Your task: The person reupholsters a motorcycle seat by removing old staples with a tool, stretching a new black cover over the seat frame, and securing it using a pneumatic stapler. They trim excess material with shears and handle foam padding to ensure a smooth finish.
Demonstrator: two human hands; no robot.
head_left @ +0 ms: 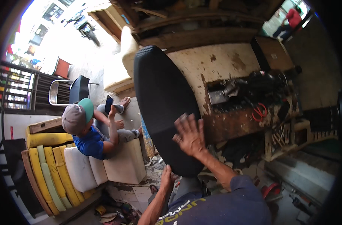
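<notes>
Worn workbench (229,126) w/ red-handled tool (265,111) is standing beyond & to R of long blk seat (159,86), which is extending fwd from person's lap area. R hand (190,137) is lying flat on seat's near half, fingers spread, gripping nothing; L hand (166,179) is resting at near-L edge, fingertips partly hidden, so its opening/grip can't be told.

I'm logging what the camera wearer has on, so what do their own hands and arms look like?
The left hand and right hand are ungloved, and both forearms are bare. The right sleeve is short and dark navy, matching the shirt, which has yellow-green and white lettering. The left sleeve isn't visible.
</notes>
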